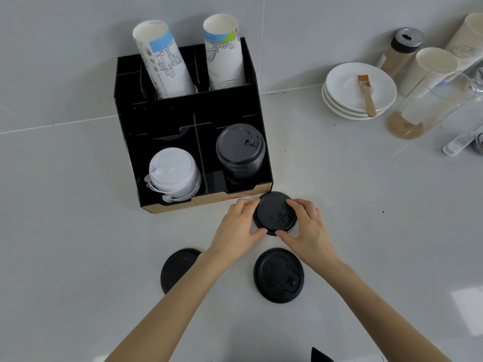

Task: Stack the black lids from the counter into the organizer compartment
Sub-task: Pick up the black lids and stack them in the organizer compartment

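Note:
A black lid lies on the pale counter just in front of the black organizer. My left hand grips its left edge and my right hand grips its right edge, thumbs under the near rim. Two more black lids lie nearer me: one in full view, another partly hidden by my left forearm. The organizer's front right compartment holds a stack of black lids. Its front left compartment holds white lids.
Two stacks of paper cups stand in the organizer's back compartments. At the right are stacked white saucers with a brush, a shaker jar, more cups and a glass. A tiled wall rises behind.

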Available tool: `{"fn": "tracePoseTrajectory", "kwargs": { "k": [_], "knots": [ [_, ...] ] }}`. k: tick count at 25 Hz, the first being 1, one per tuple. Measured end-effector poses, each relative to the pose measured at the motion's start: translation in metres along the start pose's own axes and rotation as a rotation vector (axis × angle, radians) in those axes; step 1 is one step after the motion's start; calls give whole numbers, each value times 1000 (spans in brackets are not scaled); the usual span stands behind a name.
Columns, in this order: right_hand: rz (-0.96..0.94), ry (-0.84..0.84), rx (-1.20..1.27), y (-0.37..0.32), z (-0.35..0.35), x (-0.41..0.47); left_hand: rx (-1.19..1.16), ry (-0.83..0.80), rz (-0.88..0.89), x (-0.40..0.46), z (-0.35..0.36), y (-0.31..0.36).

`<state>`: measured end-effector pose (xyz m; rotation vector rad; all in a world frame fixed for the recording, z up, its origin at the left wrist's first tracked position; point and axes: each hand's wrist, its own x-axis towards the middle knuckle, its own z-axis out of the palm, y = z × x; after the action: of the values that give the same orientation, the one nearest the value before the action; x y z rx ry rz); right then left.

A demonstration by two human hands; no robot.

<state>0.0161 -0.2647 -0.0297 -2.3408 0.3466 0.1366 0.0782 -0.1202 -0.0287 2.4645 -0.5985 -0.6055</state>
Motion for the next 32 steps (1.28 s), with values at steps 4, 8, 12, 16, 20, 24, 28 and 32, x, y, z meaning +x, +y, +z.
{"fn": "tracePoseTrajectory", "kwargs": {
  "k": [4, 8, 12, 16, 20, 24, 28, 32],
  "knots": [
    [-23, 4, 40, -3, -5, -4, -43, 2, 1, -5, -2, -1],
    [-61, -12, 77, -10, -13, -11, -129, 26, 0, -17, -7, -2],
    [-113, -30, 113, -24, -23, -17, -208, 113, 49, -33, -20, 2],
    [-178, -10, 143, -44, -33, -21, -275, 211, 62, -46, -35, 4],
    [-227, 13, 148, -62, -41, -15, -302, 325, 97, -50, -49, 5],
    [-275, 19, 154, -78, -51, -3, -305, 417, 108, -46, -67, 7],
    [-318, 48, 140, -90, -61, 21, -302, 465, 108, -29, -86, 11],
    [-364, 43, 60, -98, -67, 52, -291, 512, 67, -4, -97, 14]
  ]
}}
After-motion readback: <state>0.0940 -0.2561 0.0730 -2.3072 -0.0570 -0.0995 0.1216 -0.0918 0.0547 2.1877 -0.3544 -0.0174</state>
